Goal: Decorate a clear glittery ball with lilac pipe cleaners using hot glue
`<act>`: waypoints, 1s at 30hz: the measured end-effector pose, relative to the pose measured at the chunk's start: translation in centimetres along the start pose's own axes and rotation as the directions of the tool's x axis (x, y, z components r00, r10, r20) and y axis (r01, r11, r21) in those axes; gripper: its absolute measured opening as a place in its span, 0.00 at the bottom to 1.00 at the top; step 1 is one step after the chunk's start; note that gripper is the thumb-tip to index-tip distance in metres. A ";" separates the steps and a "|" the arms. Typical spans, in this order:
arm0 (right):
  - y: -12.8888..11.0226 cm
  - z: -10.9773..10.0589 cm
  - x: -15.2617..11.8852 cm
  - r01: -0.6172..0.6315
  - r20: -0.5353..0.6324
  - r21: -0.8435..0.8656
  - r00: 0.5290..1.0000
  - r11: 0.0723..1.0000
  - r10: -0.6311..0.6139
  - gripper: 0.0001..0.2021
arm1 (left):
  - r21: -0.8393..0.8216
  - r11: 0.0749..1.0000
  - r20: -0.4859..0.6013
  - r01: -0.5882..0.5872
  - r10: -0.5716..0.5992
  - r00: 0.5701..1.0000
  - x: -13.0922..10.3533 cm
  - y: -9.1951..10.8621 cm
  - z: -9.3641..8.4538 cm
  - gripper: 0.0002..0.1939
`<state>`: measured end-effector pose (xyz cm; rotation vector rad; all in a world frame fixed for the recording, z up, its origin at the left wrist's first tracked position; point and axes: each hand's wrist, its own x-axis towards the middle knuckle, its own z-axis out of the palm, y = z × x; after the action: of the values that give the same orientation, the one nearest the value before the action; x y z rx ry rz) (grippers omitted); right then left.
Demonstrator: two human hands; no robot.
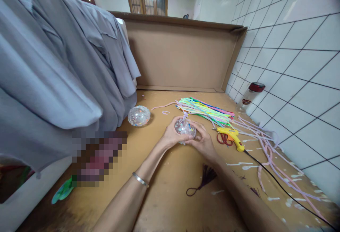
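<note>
Between both hands, just above the table, is a clear plastic ball with colourful bits inside and a pale lilac piece sticking up at its top. My left hand wraps its left side, with the thumb across the front. From the right, my right hand grips the same ball, fingers behind it and thumb at the lower front. A second clear ball-like piece with a bumpy rim rests on the table to the left. Beyond my hands lies a bundle of multicoloured pipe cleaners.
A yellow glue gun with a black cord lies right of my hands, beside red-handled scissors. A dark tassel lies near my right forearm. A lidded bottle stands by the tiled wall. Grey shirts hang at left; a cardboard panel stands behind.
</note>
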<state>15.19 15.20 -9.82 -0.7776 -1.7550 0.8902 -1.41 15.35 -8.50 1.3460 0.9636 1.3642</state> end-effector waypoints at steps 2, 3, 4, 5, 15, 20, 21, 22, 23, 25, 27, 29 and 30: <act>0.0 -0.1 0.0 0.018 0.000 -0.043 1.000 0.999 -0.018 0.32 | 0.026 1.000 -0.010 -0.003 0.003 1.000 0.0 0.1 0.0 0.42; 0.0 -0.1 0.1 0.036 0.002 -0.069 0.999 0.997 -0.036 0.32 | 0.037 0.999 -0.014 -0.004 0.005 1.000 0.0 0.1 0.1 0.41; 0.0 -0.2 0.1 0.058 0.007 -0.095 0.998 0.994 -0.057 0.32 | 0.047 0.999 -0.018 -0.006 0.007 1.000 0.0 0.2 0.1 0.41; 0.0 -0.2 0.2 0.079 0.012 -0.122 0.997 0.989 -0.078 0.32 | 0.056 0.998 -0.022 -0.009 0.010 1.000 0.0 0.2 0.0 0.40; 0.2 -0.2 0.1 0.100 0.020 -0.261 0.995 0.960 -0.098 0.38 | 0.096 0.995 -0.023 -0.041 0.043 0.999 0.1 -0.5 -0.2 0.39; -0.7 -0.5 0.3 0.147 0.078 -0.312 0.989 0.939 -0.129 0.36 | 0.196 0.975 -0.083 -0.103 0.121 0.989 0.1 -1.2 -0.3 0.39; -0.9 -0.5 0.3 0.156 0.088 -0.302 0.987 0.940 -0.136 0.35 | 0.224 0.968 -0.096 -0.112 0.136 0.986 0.1 -1.3 -0.3 0.38; -1.0 -0.6 0.3 0.164 0.094 -0.290 0.985 0.943 -0.143 0.34 | 0.246 0.963 -0.106 -0.114 0.144 0.984 0.1 -1.4 -0.3 0.38; -1.0 -0.6 0.2 0.172 0.098 -0.278 0.984 0.945 -0.150 0.33 | 0.260 0.959 -0.115 -0.114 0.147 0.982 0.1 -1.4 -0.3 0.38; -1.0 -0.6 0.3 0.177 0.099 -0.266 0.983 0.947 -0.156 0.32 | 0.260 0.960 -0.112 -0.105 0.138 0.984 0.1 -1.5 -0.3 0.38; -1.0 -0.7 0.4 0.177 0.094 -0.265 0.983 0.948 -0.157 0.31 | 0.241 0.966 -0.103 -0.092 0.120 0.987 0.0 -1.3 -0.1 0.39; -1.0 -0.9 0.6 0.175 0.089 -0.253 0.984 0.952 -0.157 0.29 | 0.231 0.969 -0.102 -0.085 0.111 0.989 0.0 -1.2 0.1 0.39; -1.1 -1.0 0.6 0.171 0.080 -0.241 0.985 0.955 -0.156 0.27 | 0.229 0.969 -0.101 -0.088 0.113 0.988 -0.1 -1.1 0.3 0.38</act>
<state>15.83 15.36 -8.30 -0.7576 -1.9774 0.5954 -1.03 15.49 -9.54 1.5158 1.1680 1.4552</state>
